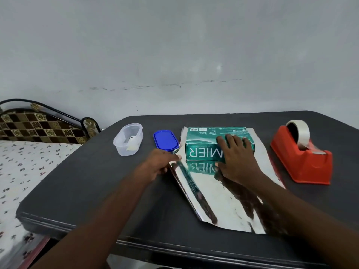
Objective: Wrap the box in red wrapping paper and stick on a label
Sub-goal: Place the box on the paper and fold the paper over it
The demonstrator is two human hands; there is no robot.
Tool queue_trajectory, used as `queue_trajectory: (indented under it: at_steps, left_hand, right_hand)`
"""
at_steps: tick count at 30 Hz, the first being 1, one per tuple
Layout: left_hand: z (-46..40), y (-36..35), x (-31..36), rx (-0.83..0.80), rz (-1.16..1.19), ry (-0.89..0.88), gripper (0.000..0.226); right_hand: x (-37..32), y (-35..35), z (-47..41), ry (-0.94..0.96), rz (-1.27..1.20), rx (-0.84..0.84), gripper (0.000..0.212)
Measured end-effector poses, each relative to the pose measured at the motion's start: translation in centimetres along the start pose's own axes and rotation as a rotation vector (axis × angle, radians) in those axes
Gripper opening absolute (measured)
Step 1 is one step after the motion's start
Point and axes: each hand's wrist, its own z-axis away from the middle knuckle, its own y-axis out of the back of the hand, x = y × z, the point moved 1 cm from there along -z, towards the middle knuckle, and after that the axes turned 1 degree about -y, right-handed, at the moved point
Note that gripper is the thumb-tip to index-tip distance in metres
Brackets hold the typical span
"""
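on the dark worktop point(97, 191), seen from the head camera, a green box point(206, 144) sits near the far end of a sheet of wrapping paper point(223, 200). the paper lies silver side up and mirrors the box's lettering; a thin red strip shows along its right edge, so the red face is likely underneath. the sheet looks flat apart from its left edge, which is lifted a little.

the right hand point(236, 162) rests on the box, fingers point(231, 139) spread and fairly straight over the top, the thumb low at the front face; it seems to be steadying the box more than gripping it. the left hand point(158, 165) is at the paper's left edge just beside the box; its fingers appear to pinch or lift that edge, though the contact is small and somewhat blurred.

to the right, well apart from the paper, stands a red tape dispenser point(303, 160) with a roll on it. to the left sit a blue lid point(165, 140) and an open clear tub point(128, 139) with some pale bits inside; whether those are labels i cannot tell. a bed point(29, 162) with a flowered sheet lies left of the worktop.

by my reading the task is at an early stage: the box is placed, but no side is folded over it, no tape is on, and no label is stuck. folding, taping the seam, closing the ends and labelling are all left.
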Motion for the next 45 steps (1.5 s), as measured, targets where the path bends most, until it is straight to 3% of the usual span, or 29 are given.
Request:
queue_trajectory:
  at_steps: [3,5,11,14,16,18,22,26,29,33,39,43,45]
  left_hand:
    - [1.3,-0.2,0.2,-0.143,0.082,0.063,0.020]
    - [2.1,0.3,0.5,-0.181,0.009,0.068,0.019]
    - [3.3,3.0,0.6,-0.246,-0.633,-0.045,0.027]
    - [3.2,3.0,0.5,-0.086,-1.071,-0.104,0.043]
    - [2.7,2.7,0.6,0.043,-1.180,-0.258,0.053]
    - [2.2,2.1,0.6,0.048,-1.106,-0.409,0.054]
    - [2.2,-0.2,1.8,-0.012,-0.875,-0.513,0.071]
    - [1.1,-2.3,2.8,-0.104,-0.870,-0.391,0.074]
    - [-0.3,-2.5,3.1,-0.084,-0.921,-0.292,0.062]
    - [-2.3,-2.0,3.7,0.038,-0.950,-0.316,0.037]
    - [-4.7,-1.9,3.7,-0.126,-0.802,-0.295,0.045]
    - [-5.9,-2.1,4.7,-0.107,-0.743,-0.332,0.051]
    - [-6.5,-2.0,5.6,-0.049,-0.678,-0.340,0.040]
  right_hand:
    - [0.2,0.0,0.1,-0.004,0.004,-0.002,0.084]
    - [0.0,-0.1,0.1,0.000,0.009,-0.010,0.085]
    - [0.3,-0.2,-0.2,-0.006,0.027,-0.034,0.083]
    - [0.2,-0.3,0.1,-0.013,0.034,-0.028,0.082]
    - [0.1,-0.2,0.2,-0.016,0.019,-0.018,0.081]
    - [-0.2,0.0,0.2,-0.011,0.004,-0.011,0.080]
    - [-0.3,0.1,0.3,-0.013,0.012,-0.015,0.079]
    - [-0.2,0.0,0.5,-0.010,0.002,-0.009,0.081]
    - [-0.4,0.1,0.3,-0.007,0.009,-0.004,0.082]
    - [-0.3,-0.2,0.5,-0.022,-0.008,0.023,0.083]
    - [-0.5,-0.7,0.7,-0.035,-0.015,0.046,0.081]
    - [-0.6,-0.6,0.8,-0.033,0.005,0.058,0.082]
    - [-0.6,-0.5,0.9,-0.031,0.017,0.068,0.082]
